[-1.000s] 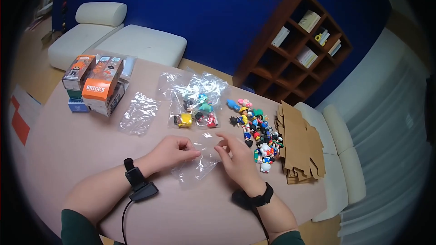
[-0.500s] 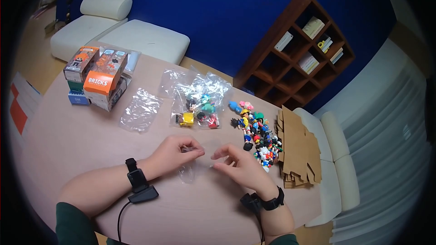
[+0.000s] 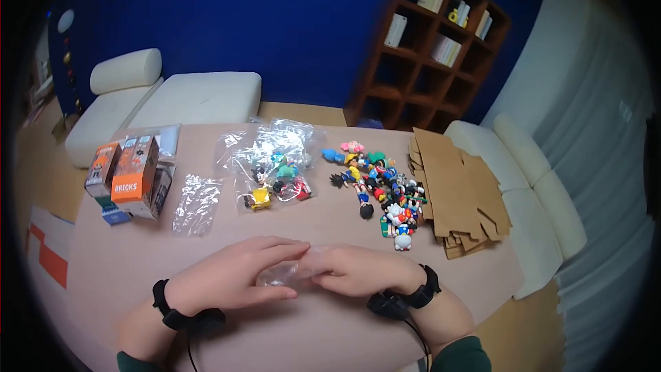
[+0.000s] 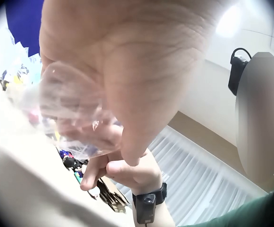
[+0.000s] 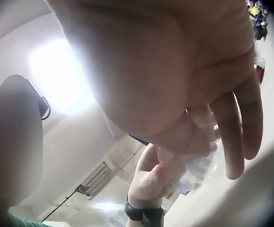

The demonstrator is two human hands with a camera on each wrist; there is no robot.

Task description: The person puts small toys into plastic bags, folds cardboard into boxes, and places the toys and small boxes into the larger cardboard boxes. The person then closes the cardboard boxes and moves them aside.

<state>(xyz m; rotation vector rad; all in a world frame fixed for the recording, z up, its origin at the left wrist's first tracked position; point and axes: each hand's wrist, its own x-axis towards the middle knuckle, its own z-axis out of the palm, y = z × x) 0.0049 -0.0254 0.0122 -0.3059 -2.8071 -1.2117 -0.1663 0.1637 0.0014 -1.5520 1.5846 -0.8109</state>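
A clear plastic bag [image 3: 279, 275] hangs between my two hands over the near part of the table. My left hand [image 3: 237, 272] has its fingers held out straight and its thumb spread apart below them, the bag lying in the space between. In the left wrist view the bag [image 4: 75, 111] overlaps the left fingers, which show through the film. My right hand [image 3: 368, 272] pinches the bag's right side between thumb and forefinger, while its other fingers extend, as the right wrist view shows. Part of the bag is hidden behind the hands.
Beyond the hands lie filled clear bags of toy figures [image 3: 275, 172] and a flat clear bag [image 3: 197, 203]. Loose toy figures [image 3: 385, 193] are heaped at right, beside flattened cardboard [image 3: 461, 186]. Printed boxes [image 3: 134, 179] stand at the left on the table [image 3: 303, 344].
The hands have come closer together, with the bag between them. The left hand has changed from a pinch to straight fingers with the thumb apart. The head view has tilted up.
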